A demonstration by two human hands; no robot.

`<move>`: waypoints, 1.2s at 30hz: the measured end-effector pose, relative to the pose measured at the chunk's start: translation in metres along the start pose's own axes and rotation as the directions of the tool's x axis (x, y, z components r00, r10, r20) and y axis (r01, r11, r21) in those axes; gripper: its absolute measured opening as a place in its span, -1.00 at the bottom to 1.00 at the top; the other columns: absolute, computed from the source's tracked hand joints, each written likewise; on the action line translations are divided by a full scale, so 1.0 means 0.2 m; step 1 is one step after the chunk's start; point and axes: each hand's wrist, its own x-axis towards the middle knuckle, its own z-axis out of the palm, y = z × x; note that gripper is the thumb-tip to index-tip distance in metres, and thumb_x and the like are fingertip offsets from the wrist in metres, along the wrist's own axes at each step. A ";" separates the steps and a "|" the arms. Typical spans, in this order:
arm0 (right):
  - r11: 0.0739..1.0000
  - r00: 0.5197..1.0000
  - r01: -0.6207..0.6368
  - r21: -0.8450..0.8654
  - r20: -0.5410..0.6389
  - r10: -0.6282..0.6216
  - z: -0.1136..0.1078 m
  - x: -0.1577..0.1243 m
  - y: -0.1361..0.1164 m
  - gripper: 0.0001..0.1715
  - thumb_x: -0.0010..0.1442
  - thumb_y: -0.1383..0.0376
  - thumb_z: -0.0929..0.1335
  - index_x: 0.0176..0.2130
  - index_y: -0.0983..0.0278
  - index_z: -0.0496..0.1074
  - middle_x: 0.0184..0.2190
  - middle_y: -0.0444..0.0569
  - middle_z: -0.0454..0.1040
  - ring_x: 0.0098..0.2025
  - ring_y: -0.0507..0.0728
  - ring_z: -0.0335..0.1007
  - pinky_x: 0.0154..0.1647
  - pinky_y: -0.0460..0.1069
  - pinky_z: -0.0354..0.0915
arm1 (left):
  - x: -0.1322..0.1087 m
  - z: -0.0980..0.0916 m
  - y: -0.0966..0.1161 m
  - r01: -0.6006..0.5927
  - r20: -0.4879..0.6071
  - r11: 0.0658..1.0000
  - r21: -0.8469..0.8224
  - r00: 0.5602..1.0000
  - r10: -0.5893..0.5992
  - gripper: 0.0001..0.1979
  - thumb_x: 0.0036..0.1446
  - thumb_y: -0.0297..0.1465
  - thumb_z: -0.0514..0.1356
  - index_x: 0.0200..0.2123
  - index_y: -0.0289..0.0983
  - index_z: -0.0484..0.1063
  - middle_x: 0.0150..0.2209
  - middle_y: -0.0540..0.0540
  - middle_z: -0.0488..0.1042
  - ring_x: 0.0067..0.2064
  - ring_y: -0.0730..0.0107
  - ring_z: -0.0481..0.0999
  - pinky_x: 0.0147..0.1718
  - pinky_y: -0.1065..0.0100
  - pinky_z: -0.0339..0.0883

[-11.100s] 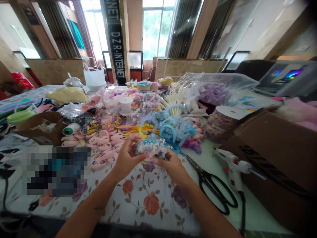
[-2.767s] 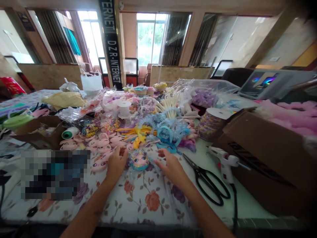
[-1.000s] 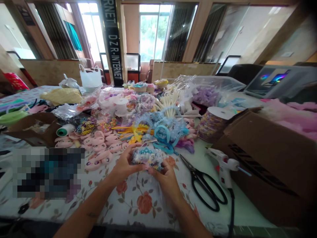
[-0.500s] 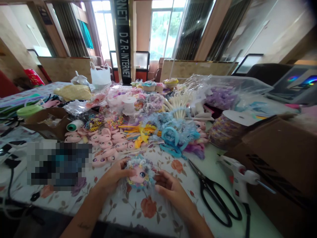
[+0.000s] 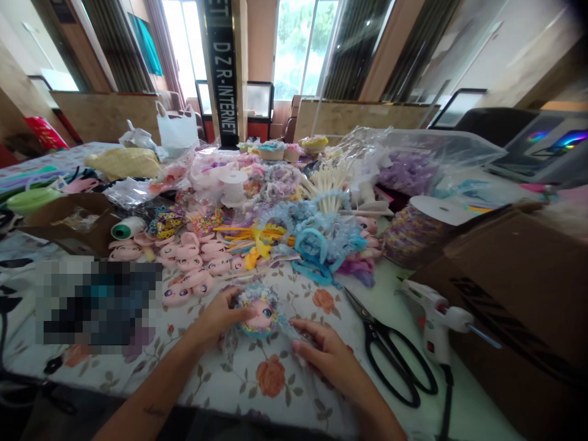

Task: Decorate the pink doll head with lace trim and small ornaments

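Observation:
A small doll-face ornament [image 5: 258,310], pink with big eyes and a frilly blue and yellow rim, lies on the floral tablecloth [image 5: 271,376] inside a thin clear wrapper [image 5: 285,326]. My left hand [image 5: 219,316] grips the ornament's left edge with thumb and fingers. My right hand [image 5: 327,353] lies just right of it, its fingers curled and pinching the wrapper's loose end.
Black scissors [image 5: 392,361] and a white glue gun [image 5: 434,316] lie to the right, beside a brown cardboard box [image 5: 514,294]. Several pink doll faces [image 5: 193,264], blue frilled headbands [image 5: 316,245], a trim spool [image 5: 408,233] and bags of craft parts crowd the table behind.
The ornament was held up in both hands a second ago; it now lies face up on the cloth. My right hand has slid off it to its right.

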 end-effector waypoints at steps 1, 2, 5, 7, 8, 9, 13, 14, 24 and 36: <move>0.999 1.000 -0.019 -0.044 -0.017 0.018 -0.03 -0.01 -0.01 -0.53 0.08 0.13 0.38 -0.01 0.19 0.47 -0.66 -0.20 0.37 -0.71 0.00 0.19 -0.75 -0.13 0.08 | 0.02 0.01 -0.01 -0.004 -0.027 0.999 0.051 1.000 0.006 -0.50 -0.16 -0.29 0.39 -0.09 -0.24 0.46 -0.11 -0.14 0.54 -0.05 0.05 0.48 -0.08 0.15 0.33; 0.995 0.999 -0.021 -0.093 -0.032 0.018 -0.06 -0.02 -0.02 -0.53 0.10 0.11 0.36 0.00 0.19 0.47 -0.66 -0.19 0.39 -0.70 0.03 0.23 -0.73 -0.11 0.13 | 0.05 0.01 -0.01 -0.008 -0.057 0.994 0.105 0.998 0.014 -0.49 -0.17 -0.28 0.39 -0.07 -0.23 0.45 -0.11 -0.14 0.54 -0.05 0.05 0.48 -0.10 0.16 0.33; 0.958 0.985 0.083 -0.276 -0.125 -0.121 -0.12 -0.02 -0.04 -0.59 0.13 0.08 0.33 -0.09 0.20 0.53 -0.45 -0.06 0.57 -0.45 0.17 0.48 -0.44 0.02 0.38 | 0.11 0.05 -0.01 -0.055 -0.103 0.953 0.296 0.991 0.089 -0.46 -0.19 -0.26 0.38 -0.06 -0.21 0.43 -0.10 -0.13 0.52 -0.08 0.07 0.46 -0.14 0.20 0.30; 0.905 0.948 0.152 -0.397 -0.202 -0.248 -0.15 -0.02 -0.04 -0.66 0.12 0.09 0.34 -0.19 0.19 0.58 -0.25 0.02 0.60 -0.20 0.27 0.51 -0.14 0.13 0.39 | 0.13 0.05 0.00 -0.091 -0.110 0.882 0.462 0.981 0.159 -0.45 -0.17 -0.22 0.36 -0.05 -0.21 0.43 -0.20 -0.11 0.52 -0.17 0.12 0.48 -0.22 0.26 0.28; 0.881 0.926 0.163 -0.444 -0.241 -0.292 -0.16 -0.02 -0.04 -0.68 0.12 0.10 0.34 -0.22 0.18 0.59 -0.20 0.03 0.60 -0.12 0.31 0.49 -0.05 0.17 0.35 | 0.13 0.05 0.02 -0.099 -0.106 0.835 0.542 0.977 0.185 -0.44 -0.16 -0.19 0.35 -0.04 -0.21 0.43 -0.28 -0.07 0.52 -0.25 0.16 0.48 -0.30 0.30 0.26; 0.862 0.902 0.167 -0.478 -0.278 -0.329 -0.16 -0.02 -0.03 -0.69 0.11 0.11 0.34 -0.24 0.18 0.59 -0.18 0.04 0.60 -0.08 0.33 0.48 0.00 0.20 0.32 | 0.12 0.03 0.04 -0.099 -0.102 0.784 0.613 0.974 0.202 -0.44 -0.14 -0.15 0.33 -0.03 -0.21 0.42 -0.38 -0.04 0.50 -0.34 0.20 0.47 -0.37 0.33 0.23; 0.831 0.840 0.181 -0.526 -0.357 -0.409 -0.17 0.00 0.00 -0.68 0.14 0.11 0.32 -0.23 0.18 0.58 -0.16 0.06 0.59 -0.05 0.33 0.47 0.04 0.23 0.31 | 0.12 -0.07 0.13 -0.156 -0.038 0.627 0.764 0.958 0.284 -0.64 0.07 -0.11 0.17 -0.15 -0.20 0.48 -0.51 -0.02 0.48 -0.47 0.27 0.42 -0.48 0.36 0.15; 0.824 0.834 0.191 -0.533 -0.355 -0.422 -0.17 0.01 0.00 -0.67 0.15 0.10 0.30 -0.21 0.19 0.57 -0.15 0.08 0.58 -0.05 0.33 0.47 0.04 0.23 0.32 | 0.13 -0.09 0.15 -0.210 0.004 0.605 0.768 0.946 0.323 -0.71 0.14 -0.16 0.12 -0.20 -0.19 0.50 -0.48 -0.04 0.51 -0.43 0.26 0.45 -0.44 0.35 0.19; 0.651 0.855 0.263 -0.712 -0.140 -0.499 -0.14 0.29 -0.23 -0.59 0.20 0.39 0.20 -0.04 0.26 0.49 -0.06 0.10 0.53 -0.02 0.23 0.44 0.03 0.10 0.30 | 0.43 -0.13 0.06 -0.690 0.526 0.251 0.679 0.695 0.490 -0.65 0.12 -0.51 0.07 -0.15 -0.07 0.56 0.00 -0.11 0.53 0.10 0.14 0.39 0.11 0.01 0.19; 0.496 0.878 0.144 -0.856 -0.121 -0.463 -0.12 0.70 -0.23 -0.54 0.16 0.49 0.22 0.04 0.40 0.41 -0.04 0.22 0.46 0.02 0.25 0.37 0.07 0.05 0.21 | 0.55 -0.20 0.00 -0.667 0.505 0.192 0.720 0.693 0.515 -0.72 0.21 -0.43 0.05 -0.15 -0.15 0.55 -0.04 -0.13 0.56 0.09 0.17 0.40 0.09 0.04 0.17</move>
